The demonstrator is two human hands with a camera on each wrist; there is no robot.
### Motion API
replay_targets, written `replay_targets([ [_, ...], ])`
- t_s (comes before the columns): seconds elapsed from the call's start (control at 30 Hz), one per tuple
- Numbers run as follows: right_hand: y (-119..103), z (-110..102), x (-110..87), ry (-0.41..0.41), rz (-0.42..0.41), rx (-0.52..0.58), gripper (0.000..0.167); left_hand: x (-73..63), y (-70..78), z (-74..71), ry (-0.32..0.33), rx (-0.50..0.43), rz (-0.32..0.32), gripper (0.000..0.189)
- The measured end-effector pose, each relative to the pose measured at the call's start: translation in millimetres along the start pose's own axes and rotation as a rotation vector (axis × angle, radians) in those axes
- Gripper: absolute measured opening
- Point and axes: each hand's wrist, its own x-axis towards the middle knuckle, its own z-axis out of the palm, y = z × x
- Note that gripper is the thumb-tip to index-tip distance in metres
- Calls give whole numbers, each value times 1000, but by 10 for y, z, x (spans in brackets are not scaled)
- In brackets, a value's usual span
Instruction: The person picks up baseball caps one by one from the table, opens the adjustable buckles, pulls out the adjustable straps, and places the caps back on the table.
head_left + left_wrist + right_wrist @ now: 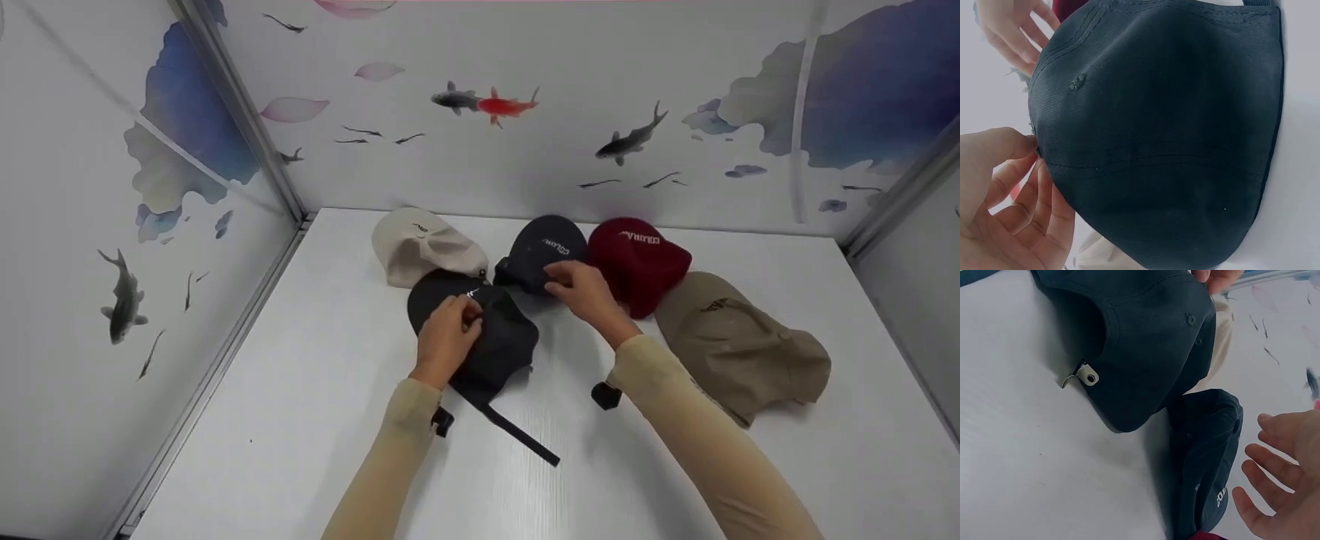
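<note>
My left hand (444,343) pinches the crown of a black cap (506,341) between thumb and fingers; the left wrist view shows the cloth caught at its edge. A loose strap (525,437) trails from this cap over the table, and in the right wrist view a metal clasp (1088,375) hangs at its opening. My right hand (589,294) hovers by a navy cap (541,241) with lettering. Its fingers are loosely bent and hold nothing, and the right wrist view (1292,467) has a gap between them and that cap.
Behind the black cap lies a cream cap (412,251). A dark red cap (637,259) touches the navy one, and a large tan cap (727,352) lies beside my right forearm. White walls (555,165) with painted fish enclose the white table (300,420) at back and sides.
</note>
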Motion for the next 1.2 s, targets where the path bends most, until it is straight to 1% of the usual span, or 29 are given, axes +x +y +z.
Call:
replay_targets([
  [0.33, 15, 96, 124, -33, 36, -72, 34, 4, 65, 37, -7, -18, 23, 8],
  [0.43, 24, 118, 150, -37, 31, -95, 33, 6, 77, 54, -13, -15, 29, 8],
  [0.6, 9, 155, 177, 3, 9, -134, 30, 8, 68, 56, -12, -19, 36, 9],
  [0.73, -7, 194, 200, 24, 6, -163, 29, 9, 48, 42, -5, -10, 36, 9],
  [0.97, -10, 234, 234, 69, -28, -216, 24, -8, 31, 4, -17, -18, 31, 11],
  [1.1, 19, 247, 252, 75, -34, -237, 22, -22, 7, -7, -24, -17, 25, 12],
  [1.2, 42, 242, 263, 72, -28, -237, 21, -34, -11, -12, -39, -23, 7, 13],
])
